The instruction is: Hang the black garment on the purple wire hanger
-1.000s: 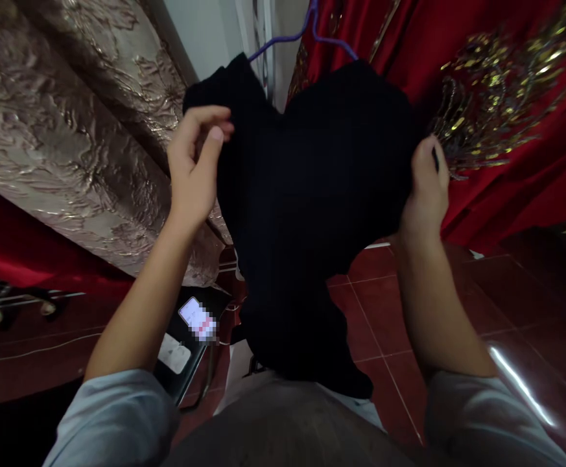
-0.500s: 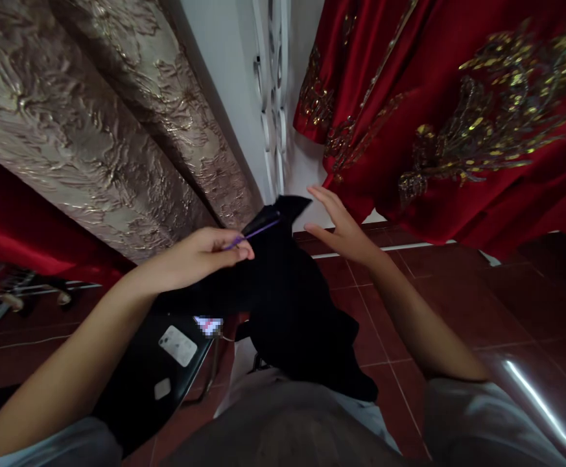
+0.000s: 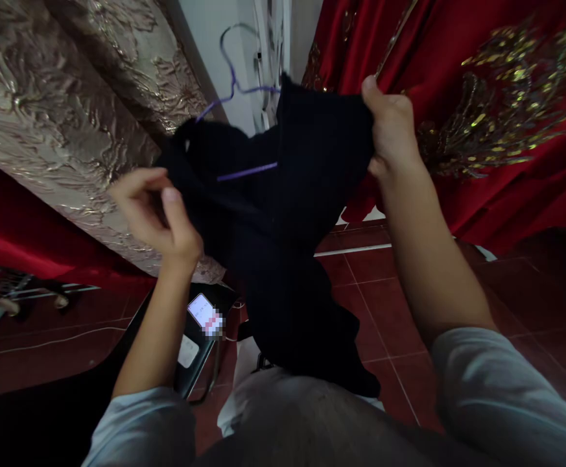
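A black garment (image 3: 292, 259) hangs in front of me, its lower part draped over my lap. Inside its upper opening is a thin purple hanger (image 3: 235, 91), with the hook sticking up above the fabric and a straight bar showing across the opening. My right hand (image 3: 392, 126) grips the garment's upper right edge and holds it out to the side. At the upper left edge is my left hand (image 3: 159, 214), fingers curled, thumb and forefinger apart beside the cloth. Whether the left fingertips touch the fabric is hard to make out.
Red fabric with gold sequins (image 3: 501, 97) hangs at the right, and beige embossed fabric (image 3: 83, 130) at the left. A white metal frame (image 3: 273, 39) stands behind. A lit phone (image 3: 203, 310) and a white phone (image 3: 187, 352) lie on a black surface at lower left.
The hanger and the garment's top have come up and spread out. My right hand has taken hold of the garment's edge. My left hand has left the hanger and moved left.
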Available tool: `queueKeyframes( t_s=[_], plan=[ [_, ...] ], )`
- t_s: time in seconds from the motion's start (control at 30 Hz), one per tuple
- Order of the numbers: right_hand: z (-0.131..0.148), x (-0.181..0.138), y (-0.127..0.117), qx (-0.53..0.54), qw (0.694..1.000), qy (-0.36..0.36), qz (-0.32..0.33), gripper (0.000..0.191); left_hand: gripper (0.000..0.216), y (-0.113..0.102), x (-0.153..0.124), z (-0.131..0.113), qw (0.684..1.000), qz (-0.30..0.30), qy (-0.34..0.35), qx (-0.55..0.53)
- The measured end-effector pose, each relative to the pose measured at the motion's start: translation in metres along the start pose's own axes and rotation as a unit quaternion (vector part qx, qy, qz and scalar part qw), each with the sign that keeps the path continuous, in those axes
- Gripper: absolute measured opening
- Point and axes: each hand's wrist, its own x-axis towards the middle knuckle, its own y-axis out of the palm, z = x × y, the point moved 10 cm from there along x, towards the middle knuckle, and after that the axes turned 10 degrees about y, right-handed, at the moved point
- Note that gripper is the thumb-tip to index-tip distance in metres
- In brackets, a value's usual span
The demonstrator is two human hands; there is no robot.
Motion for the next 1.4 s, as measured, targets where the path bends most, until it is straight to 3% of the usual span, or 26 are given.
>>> queueKeyframes(
  t_s=[0.07, 0.13, 0.17, 0.23, 0.3, 0.37, 0.47, 0.5, 0.57, 0.63, 0.7, 0.73, 0.87, 0.97, 1.07, 1.17, 1.3, 1.4],
  plan=[
    [0.005, -0.007, -0.015, 0.028, 0.999, -0.024, -0.041, 0.057, 0.029, 0.029, -0.022, -0.004, 0.990, 0.141, -0.005, 0.010],
    [0.002, -0.029, -0.034, 0.042, 0.996, -0.037, -0.071, 0.053, 0.041, 0.063, -0.057, 0.001, 0.950, 0.308, -0.052, 0.014],
    [-0.003, -0.041, -0.042, 0.043, 0.995, -0.033, -0.078, 0.051, 0.046, 0.074, -0.074, 0.005, 0.930, 0.360, -0.076, 0.020],
    [-0.019, -0.062, -0.057, 0.040, 0.996, -0.006, -0.082, 0.046, 0.049, 0.085, -0.097, 0.008, 0.910, 0.399, -0.113, 0.032],
    [-0.034, -0.078, -0.071, 0.033, 0.995, 0.016, -0.094, 0.035, 0.043, 0.087, -0.107, 0.002, 0.916, 0.379, -0.127, 0.022],
    [-0.035, -0.097, -0.086, 0.024, 0.988, -0.030, -0.153, 0.015, 0.036, 0.083, -0.109, -0.011, 0.936, 0.325, -0.132, -0.001],
    [-0.030, -0.147, -0.090, -0.017, 0.954, -0.137, -0.268, 0.026, 0.030, 0.071, -0.111, -0.030, 0.958, 0.235, -0.162, -0.015],
    [-0.039, -0.159, -0.076, -0.047, 0.959, -0.117, -0.255, 0.022, 0.029, 0.070, -0.113, -0.036, 0.960, 0.216, -0.178, -0.019],
    [-0.080, -0.174, -0.028, -0.074, 0.991, 0.008, -0.114, 0.023, 0.030, 0.073, -0.118, -0.048, 0.957, 0.198, -0.207, -0.048],
    [-0.125, -0.197, 0.028, -0.061, 0.987, 0.136, 0.063, 0.038, 0.030, 0.078, -0.121, -0.059, 0.951, 0.184, -0.232, -0.094],
    [-0.150, -0.213, 0.057, -0.018, 0.973, 0.197, 0.123, 0.043, 0.028, 0.082, -0.124, -0.066, 0.942, 0.163, -0.261, -0.132],
    [-0.156, -0.215, 0.062, 0.004, 0.971, 0.209, 0.116, 0.042, 0.027, 0.082, -0.125, -0.069, 0.940, 0.150, -0.272, -0.143],
    [-0.155, -0.208, 0.054, 0.060, 0.977, 0.200, 0.046, 0.035, 0.025, 0.073, -0.140, -0.070, 0.933, 0.067, -0.311, -0.169],
    [-0.150, -0.213, 0.051, 0.081, 0.977, 0.192, 0.038, 0.036, 0.049, 0.068, -0.164, -0.057, 0.910, -0.012, -0.345, -0.229],
    [-0.154, -0.224, 0.059, 0.085, 0.971, 0.212, 0.073, 0.033, 0.061, 0.083, -0.195, -0.043, 0.871, 0.017, -0.394, -0.293],
    [-0.159, -0.229, 0.068, 0.073, 0.966, 0.225, 0.106, 0.028, 0.057, 0.096, -0.217, -0.037, 0.840, 0.058, -0.430, -0.326],
    [-0.149, -0.208, 0.076, 0.073, 0.962, 0.231, 0.124, 0.026, 0.038, 0.095, -0.220, -0.035, 0.866, 0.031, -0.408, -0.287],
    [-0.104, -0.166, 0.073, 0.086, 0.978, 0.177, 0.075, 0.024, 0.029, 0.102, -0.227, -0.034, 0.894, 0.052, -0.389, -0.217]
  ],
)
